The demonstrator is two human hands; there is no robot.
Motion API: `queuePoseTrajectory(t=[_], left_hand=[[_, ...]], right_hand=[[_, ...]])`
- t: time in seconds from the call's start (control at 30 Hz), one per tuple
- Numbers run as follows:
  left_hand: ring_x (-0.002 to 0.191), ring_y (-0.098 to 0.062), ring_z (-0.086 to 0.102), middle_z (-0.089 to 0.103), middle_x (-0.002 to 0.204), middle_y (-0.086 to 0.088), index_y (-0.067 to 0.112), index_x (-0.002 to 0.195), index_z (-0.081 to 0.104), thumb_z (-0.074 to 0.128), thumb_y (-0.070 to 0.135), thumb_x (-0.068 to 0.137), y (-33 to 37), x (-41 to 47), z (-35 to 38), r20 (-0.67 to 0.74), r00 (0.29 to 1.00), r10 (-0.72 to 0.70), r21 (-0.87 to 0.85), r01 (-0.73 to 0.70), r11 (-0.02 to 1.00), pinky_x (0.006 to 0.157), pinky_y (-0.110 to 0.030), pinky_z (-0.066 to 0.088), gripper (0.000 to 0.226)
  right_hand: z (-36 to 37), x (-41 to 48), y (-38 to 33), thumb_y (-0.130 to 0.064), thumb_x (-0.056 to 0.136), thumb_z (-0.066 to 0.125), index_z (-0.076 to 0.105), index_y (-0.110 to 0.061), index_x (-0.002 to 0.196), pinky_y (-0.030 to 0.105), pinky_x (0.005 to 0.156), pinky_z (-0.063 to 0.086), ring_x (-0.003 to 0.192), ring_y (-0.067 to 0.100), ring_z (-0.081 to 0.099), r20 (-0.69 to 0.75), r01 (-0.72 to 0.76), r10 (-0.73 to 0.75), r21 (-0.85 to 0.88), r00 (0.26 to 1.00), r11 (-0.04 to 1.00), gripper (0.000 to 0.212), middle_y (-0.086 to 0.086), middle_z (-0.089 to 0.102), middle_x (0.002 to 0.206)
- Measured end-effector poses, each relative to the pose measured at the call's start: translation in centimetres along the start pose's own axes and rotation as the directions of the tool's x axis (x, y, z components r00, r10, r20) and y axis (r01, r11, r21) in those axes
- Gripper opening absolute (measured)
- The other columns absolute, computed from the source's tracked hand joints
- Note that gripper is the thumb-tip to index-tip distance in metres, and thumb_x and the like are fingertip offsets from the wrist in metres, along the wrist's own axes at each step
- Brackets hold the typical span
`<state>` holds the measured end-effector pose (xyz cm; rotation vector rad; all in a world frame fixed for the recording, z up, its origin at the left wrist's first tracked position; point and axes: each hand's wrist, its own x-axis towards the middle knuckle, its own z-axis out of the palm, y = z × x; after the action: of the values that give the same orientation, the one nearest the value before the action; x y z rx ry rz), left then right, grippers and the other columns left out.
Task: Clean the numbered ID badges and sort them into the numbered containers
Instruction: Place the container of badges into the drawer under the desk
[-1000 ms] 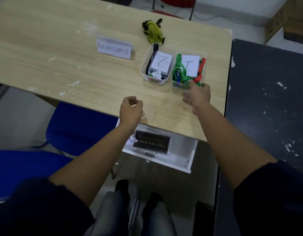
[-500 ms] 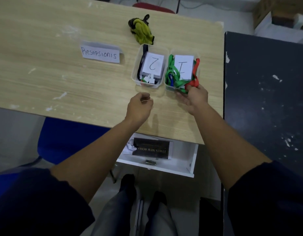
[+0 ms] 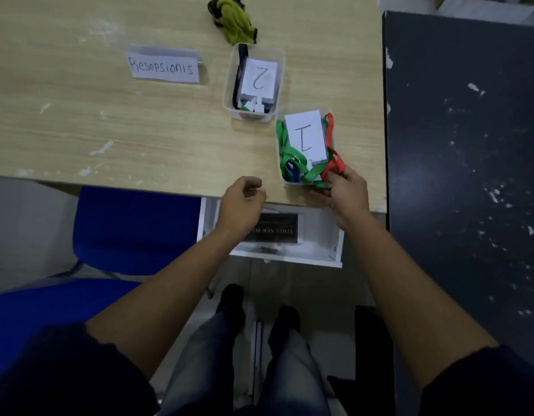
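Container marked 1 (image 3: 286, 184) sits at the counter's (image 3: 139, 130) near edge, with its long side running away from the person. Right hand (image 3: 347, 193) has it: fingers clenched on the near end, among the lanyards (image 3: 292, 154). Left hand (image 3: 241, 202) is just beside it, loosely curled and empty.

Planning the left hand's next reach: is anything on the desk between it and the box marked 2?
Nothing visible. Bare desk lies between the left hand and the box marked 2. The box marked 1 sits off to the right, its near end gripped by the right hand.
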<state>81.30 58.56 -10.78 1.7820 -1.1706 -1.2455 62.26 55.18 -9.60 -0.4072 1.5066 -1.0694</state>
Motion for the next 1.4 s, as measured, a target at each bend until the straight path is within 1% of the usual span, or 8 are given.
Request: queuePoseTrajectory(t=[0.17, 0.33, 0.53, 0.7, 0.83, 0.97, 1.23, 1.4], left_hand=[[0.098, -0.011, 0.060, 0.065, 0.104, 0.000, 0.010, 0.109, 0.064, 0.061, 0.011, 0.096, -3.1, -4.2, -0.6, 0.003, 0.999, -0.045, 0.020, 0.045, 0.999, 0.076, -0.006, 0.046, 0.014], [0.102, -0.023, 0.064, 0.067, 0.107, -0.011, 0.008, 0.106, 0.063, 0.061, 0.015, 0.097, -5.8, -7.7, -1.0, 0.036, 0.961, -0.276, -0.088, 0.278, 0.957, 0.088, -0.037, 0.052, 0.011], [0.081, -0.020, 0.060, 0.061, 0.096, -0.010, 0.006, 0.101, 0.057, 0.050, 0.016, 0.103, -8.6, -8.5, -0.9, 0.281, 0.677, -0.681, -0.449, 0.719, 0.530, 0.075, -0.035, 0.053, 0.013], [0.129, -0.031, 0.051, 0.047, 0.146, -0.017, -0.003, 0.146, 0.036, 0.043, 0.021, 0.106, -10.0, -7.4, -0.6, 0.324, 0.669, -0.668, -0.563, 0.704, 0.433, 0.095, -0.038, 0.049, 0.046], [0.108, -0.024, 0.060, 0.060, 0.121, -0.014, -0.004, 0.142, 0.040, 0.045, 0.022, 0.105, -10.4, -6.3, -0.5, 0.291, 0.674, -0.679, -0.567, 0.693, 0.445, 0.088, -0.037, 0.051, 0.046], [0.120, -0.028, 0.058, 0.055, 0.137, -0.019, 0.000, 0.135, 0.050, 0.049, 0.020, 0.104, -11.2, -5.3, -0.7, 0.241, 0.684, -0.688, -0.583, 0.669, 0.461, 0.090, -0.037, 0.053, 0.037], [0.111, -0.025, 0.059, 0.058, 0.120, -0.015, 0.008, 0.107, 0.058, 0.050, 0.013, 0.103, -12.3, -4.6, -1.0, 0.231, 0.693, -0.683, -0.591, 0.657, 0.467, 0.084, -0.029, 0.054, 0.011], [0.097, -0.021, 0.064, 0.062, 0.120, -0.015, 0.005, 0.121, 0.056, 0.050, 0.013, 0.103, -13.0, -4.6, -0.9, 0.200, 0.723, -0.661, -0.597, 0.625, 0.503, 0.077, -0.029, 0.055, 0.021]], right_hand=[[-2.0, -3.7, 3.5, -0.001, 0.099, 0.049, 0.068, -0.024, 0.110, 0.039, 0.071, 0.061, 0.097, 0.034, 0.070, 0.019, 0.003, -0.003, -0.032, 1.000, 0.999, 0.032, 0.015, 0.069, 0.114], [-3.5, -7.6, 6.6, -0.004, 0.099, 0.053, 0.069, -0.025, 0.108, 0.039, 0.070, 0.061, 0.098, 0.033, 0.070, -0.011, -0.015, 0.015, -0.041, 1.000, 0.999, 0.029, 0.013, 0.068, 0.116], [-6.4, -11.8, 10.5, -0.004, 0.097, 0.055, 0.070, -0.023, 0.116, 0.034, 0.062, 0.060, 0.089, 0.024, 0.074, -0.065, -0.038, 0.036, -0.029, 0.997, 0.999, 0.031, 0.005, 0.075, 0.105], [-8.6, -13.8, 13.2, -0.003, 0.096, 0.055, 0.072, -0.025, 0.111, 0.032, 0.059, 0.058, 0.088, 0.022, 0.074, -0.112, -0.098, 0.095, -0.019, 0.989, 0.995, 0.032, 0.010, 0.072, 0.110], [-9.2, -13.8, 14.4, -0.002, 0.097, 0.053, 0.072, -0.030, 0.107, 0.031, 0.063, 0.059, 0.090, 0.020, 0.073, -0.119, -0.136, 0.134, -0.013, 0.984, 0.991, 0.035, 0.005, 0.074, 0.108], [-8.9, -12.5, 14.7, -0.005, 0.098, 0.054, 0.069, -0.025, 0.113, 0.030, 0.063, 0.058, 0.090, 0.021, 0.074, -0.119, -0.160, 0.155, -0.032, 0.981, 0.987, 0.029, 0.004, 0.074, 0.108], [-6.2, -8.1, 13.5, -0.007, 0.098, 0.053, 0.064, -0.027, 0.105, 0.024, 0.058, 0.056, 0.086, 0.023, 0.072, -0.146, -0.140, 0.133, -0.034, 0.980, 0.990, 0.024, 0.005, 0.068, 0.109], [-4.2, -5.9, 13.2, -0.006, 0.100, 0.051, 0.062, -0.029, 0.105, 0.024, 0.060, 0.056, 0.090, 0.024, 0.070, -0.131, -0.105, 0.100, -0.033, 0.986, 0.994, 0.026, 0.004, 0.065, 0.111]])
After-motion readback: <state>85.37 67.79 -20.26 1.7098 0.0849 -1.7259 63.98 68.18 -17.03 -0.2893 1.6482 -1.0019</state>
